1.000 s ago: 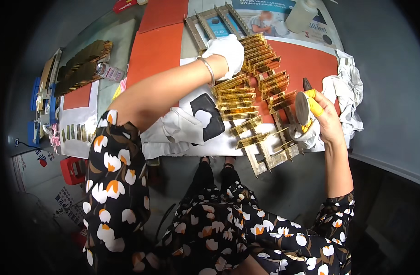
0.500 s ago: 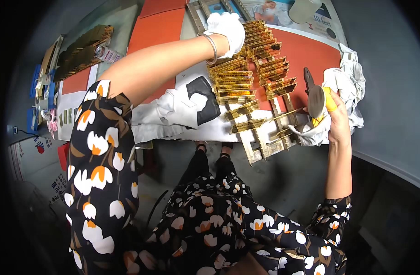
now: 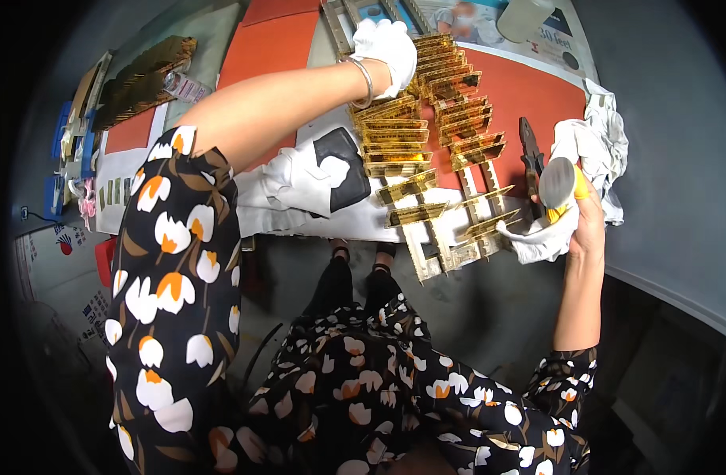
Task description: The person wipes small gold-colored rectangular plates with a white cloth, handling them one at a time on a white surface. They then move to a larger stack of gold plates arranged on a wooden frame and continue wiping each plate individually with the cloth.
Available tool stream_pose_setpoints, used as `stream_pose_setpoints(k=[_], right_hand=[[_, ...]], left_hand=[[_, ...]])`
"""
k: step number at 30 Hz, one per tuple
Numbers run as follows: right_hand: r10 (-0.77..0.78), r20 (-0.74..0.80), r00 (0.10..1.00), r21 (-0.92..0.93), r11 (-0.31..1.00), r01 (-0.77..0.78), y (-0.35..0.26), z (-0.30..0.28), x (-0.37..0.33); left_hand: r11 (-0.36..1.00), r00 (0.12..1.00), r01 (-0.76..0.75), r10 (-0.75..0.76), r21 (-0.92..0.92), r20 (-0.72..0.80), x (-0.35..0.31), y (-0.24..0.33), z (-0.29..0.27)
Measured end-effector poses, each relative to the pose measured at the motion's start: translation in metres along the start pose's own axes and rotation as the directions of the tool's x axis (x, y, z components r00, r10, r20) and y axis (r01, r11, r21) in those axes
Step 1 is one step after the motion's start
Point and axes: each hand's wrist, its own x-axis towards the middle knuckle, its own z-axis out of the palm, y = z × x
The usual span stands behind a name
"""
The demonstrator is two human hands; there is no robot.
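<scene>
My left hand (image 3: 388, 57), in a white glove, is curled over the far end of a metal rack (image 3: 451, 257) filled with rows of thin gold-coloured plates (image 3: 394, 134). Its fingertips are hidden. At the right, my right hand (image 3: 588, 226) is closed on a round grey-faced piece (image 3: 558, 184) with yellow showing beside it; whether the yellow belongs to the piece or covers a finger I cannot tell. White cloth (image 3: 541, 239) bunches against that hand, near the rack's near right corner. Dark pliers (image 3: 529, 142) lie just beyond the round piece.
Black pouch (image 3: 343, 170) and white cloth (image 3: 287, 186) lie left of the rack. Another white cloth (image 3: 604, 134) is crumpled at the right edge. More plates (image 3: 145, 83) and a clear bottle (image 3: 184, 87) stand far left. The rack's near end overhangs the table edge.
The round piece in my right hand has turned its face more toward me, and more of the pliers shows. My left hand stays at the rack's far end. The whole view has shifted slightly.
</scene>
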Motion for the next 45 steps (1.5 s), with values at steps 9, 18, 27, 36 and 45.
stream_pose_setpoints(k=[9,18,27,36,45], right_hand=[[0.116,-0.243,0.963,0.169,0.983,-0.076,0.014,-0.056,-0.020],[0.074,-0.244,0.967,0.236,0.972,-0.015,0.023,-0.068,-0.040],[0.037,-0.225,0.974,0.216,0.976,0.013,0.036,-0.055,-0.046],[0.035,-0.333,0.942,0.213,0.976,0.039,0.030,-0.052,-0.061],[0.123,-0.299,0.946,0.219,0.974,-0.058,0.036,-0.050,-0.063]], left_hand=[[0.998,0.997,-0.049,0.052,-0.046,0.064,0.001,-0.009,-0.008],[0.881,0.961,0.112,0.022,-0.460,0.276,-0.055,-0.030,-0.032],[0.911,0.838,-0.404,0.406,-0.086,0.365,-0.021,-0.027,-0.015],[0.813,0.966,-0.061,0.195,-0.579,0.172,-0.015,-0.032,0.013],[0.109,0.984,0.120,0.121,-0.987,0.133,-0.053,-0.088,-0.021]])
